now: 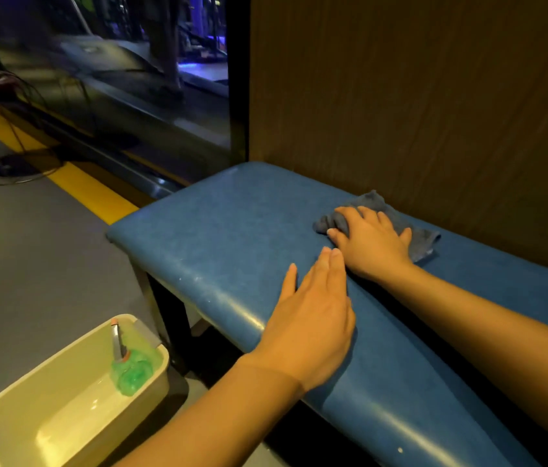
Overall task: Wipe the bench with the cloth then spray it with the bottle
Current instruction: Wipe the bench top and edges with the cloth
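A blue padded bench [218, 230] runs from the centre to the lower right, set against a brown wall. A grey-blue cloth [417, 235] lies crumpled on the bench near the wall. My right hand [372, 242] presses down on the cloth with fingers curled over its left part. My left hand [313, 318] rests flat on the bench's front edge, fingers together, holding nothing. A green spray bottle [133, 369] with a grey trigger head lies inside a cream plastic tub on the floor, left of the bench.
The cream tub [47, 375] stands on the grey floor at the lower left. A yellow floor stripe [90, 193] runs along a dark glass panel [131, 96]. A round black base with cables [10, 168] sits at the far left.
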A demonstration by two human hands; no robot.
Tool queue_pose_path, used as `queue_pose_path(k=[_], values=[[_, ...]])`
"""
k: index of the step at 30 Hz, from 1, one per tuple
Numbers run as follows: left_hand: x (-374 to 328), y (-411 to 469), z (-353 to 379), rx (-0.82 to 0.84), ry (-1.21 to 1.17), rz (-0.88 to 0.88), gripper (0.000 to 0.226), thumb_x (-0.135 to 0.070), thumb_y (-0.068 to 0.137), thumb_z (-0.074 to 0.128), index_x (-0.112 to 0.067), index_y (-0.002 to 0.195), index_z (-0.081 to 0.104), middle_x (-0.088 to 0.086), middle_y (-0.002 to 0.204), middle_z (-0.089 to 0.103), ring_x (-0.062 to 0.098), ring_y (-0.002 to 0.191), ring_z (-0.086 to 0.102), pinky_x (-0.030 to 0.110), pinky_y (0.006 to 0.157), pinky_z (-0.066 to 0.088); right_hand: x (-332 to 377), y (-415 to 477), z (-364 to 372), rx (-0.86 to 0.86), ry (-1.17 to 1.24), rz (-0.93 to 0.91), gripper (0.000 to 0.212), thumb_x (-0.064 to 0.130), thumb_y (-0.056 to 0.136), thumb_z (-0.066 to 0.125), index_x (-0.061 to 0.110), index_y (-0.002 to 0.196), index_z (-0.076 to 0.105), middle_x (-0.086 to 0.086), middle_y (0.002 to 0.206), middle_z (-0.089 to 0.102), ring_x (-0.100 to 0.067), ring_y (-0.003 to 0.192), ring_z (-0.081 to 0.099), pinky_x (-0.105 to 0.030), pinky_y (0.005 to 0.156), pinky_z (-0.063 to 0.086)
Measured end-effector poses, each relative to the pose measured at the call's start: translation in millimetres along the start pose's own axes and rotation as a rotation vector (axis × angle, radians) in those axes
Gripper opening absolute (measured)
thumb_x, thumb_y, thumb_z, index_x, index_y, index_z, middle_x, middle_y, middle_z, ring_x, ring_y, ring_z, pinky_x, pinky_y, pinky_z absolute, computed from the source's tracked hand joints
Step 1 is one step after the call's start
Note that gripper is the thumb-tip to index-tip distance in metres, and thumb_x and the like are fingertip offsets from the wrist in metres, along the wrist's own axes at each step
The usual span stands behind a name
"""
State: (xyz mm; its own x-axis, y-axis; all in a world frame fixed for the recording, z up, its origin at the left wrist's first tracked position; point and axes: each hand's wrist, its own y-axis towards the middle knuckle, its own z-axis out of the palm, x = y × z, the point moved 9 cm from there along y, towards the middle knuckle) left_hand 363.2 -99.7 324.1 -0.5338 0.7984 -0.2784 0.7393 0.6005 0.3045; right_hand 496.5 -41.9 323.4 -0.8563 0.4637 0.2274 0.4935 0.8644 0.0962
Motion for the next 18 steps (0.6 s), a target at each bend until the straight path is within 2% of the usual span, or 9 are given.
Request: queue_pose_path(k=[1,3,4,6,8,13,14,16,18], values=[[6.0,-1.0,-1.1,0.010,0.029,-0.004,0.069,-0.034,0.086,0.011,-0.001,0.146,0.021,0.013,0.153,0.027,0.022,0.142,0.027,0.049,0.113,0.018,1.2,8.6,0.5,-0.008,-0.006,-0.007,0.044,0.049,0.094,0.037,0.035,0.136,0.037,-0.001,0.151,0.034,-0.031,0.141,0.024,-0.066,0.108,0.016],[22.1,-3.5,-12.6,-0.002,0.147,-0.037,0.067,-0.039,0.088,0.014,-0.004,0.139,0.040,0.012,0.147,0.041,0.023,0.137,0.037,0.051,0.110,0.024,4.0,23.4,1.9,-0.022,-0.011,-0.017,0.043,0.049,0.094,0.038,0.035,0.134,0.040,0.000,0.150,0.036,-0.031,0.140,0.027,-0.066,0.108,0.017],[29.3,-3.9,-14.0,0.027,0.177,-0.056,0.070,-0.042,0.087,0.012,-0.005,0.138,0.042,0.012,0.146,0.042,0.025,0.137,0.036,0.051,0.111,0.021,5.4,29.8,1.9,-0.029,-0.012,-0.021,0.042,0.049,0.094,0.038,0.035,0.133,0.041,0.001,0.149,0.037,-0.031,0.139,0.029,-0.066,0.107,0.018],[36.3,-6.8,-2.9,0.116,0.199,-0.019,0.083,-0.046,0.079,-0.006,-0.005,0.147,0.020,0.013,0.157,0.017,0.026,0.145,0.011,0.043,0.116,0.002,10.1,44.1,2.7,-0.032,-0.010,-0.029,0.040,0.049,0.094,0.038,0.035,0.131,0.043,0.001,0.147,0.040,-0.031,0.137,0.032,-0.067,0.105,0.020],[36.4,-8.7,3.2,0.208,0.206,-0.019,0.083,-0.045,0.078,-0.011,-0.005,0.149,0.004,0.014,0.158,0.000,0.028,0.146,-0.005,0.039,0.116,-0.007,19.3,61.1,3.5,-0.026,0.006,-0.033,0.036,0.048,0.094,0.039,0.032,0.126,0.047,0.000,0.144,0.044,-0.032,0.134,0.035,-0.067,0.104,0.021],[32.3,-9.1,0.9,0.188,0.223,0.026,0.077,-0.040,0.082,-0.007,0.000,0.147,0.000,0.019,0.157,-0.005,0.033,0.144,-0.009,0.039,0.112,-0.012,60.0,102.1,11.0,-0.024,0.075,-0.048,0.033,0.046,0.096,0.039,0.028,0.122,0.050,-0.007,0.137,0.050,-0.036,0.126,0.043,-0.066,0.104,0.022],[33.3,-7.2,1.0,0.158,0.219,0.019,0.076,-0.038,0.084,-0.004,0.002,0.147,0.009,0.022,0.156,0.004,0.035,0.145,-0.001,0.040,0.113,-0.008,71.8,108.5,13.6,-0.021,0.088,-0.067,0.033,0.046,0.096,0.040,0.028,0.122,0.050,-0.008,0.136,0.051,-0.036,0.124,0.045,-0.065,0.104,0.023],[41.2,-6.2,-2.0,0.117,0.221,-0.057,0.068,-0.036,0.089,0.013,0.003,0.136,0.041,0.024,0.146,0.037,0.038,0.138,0.030,0.043,0.112,0.018,96.2,119.0,18.9,-0.018,0.107,-0.110,0.032,0.045,0.096,0.040,0.026,0.120,0.050,-0.010,0.133,0.052,-0.037,0.121,0.047,-0.065,0.102,0.026],[43.7,-5.0,8.0,0.091,0.191,-0.064,0.060,-0.035,0.089,0.025,0.000,0.128,0.053,0.020,0.138,0.049,0.035,0.131,0.043,0.043,0.107,0.032,121.7,126.6,24.3,-0.011,0.109,-0.159,0.030,0.044,0.097,0.039,0.025,0.118,0.050,-0.011,0.132,0.053,-0.037,0.120,0.048,-0.063,0.101,0.027]])
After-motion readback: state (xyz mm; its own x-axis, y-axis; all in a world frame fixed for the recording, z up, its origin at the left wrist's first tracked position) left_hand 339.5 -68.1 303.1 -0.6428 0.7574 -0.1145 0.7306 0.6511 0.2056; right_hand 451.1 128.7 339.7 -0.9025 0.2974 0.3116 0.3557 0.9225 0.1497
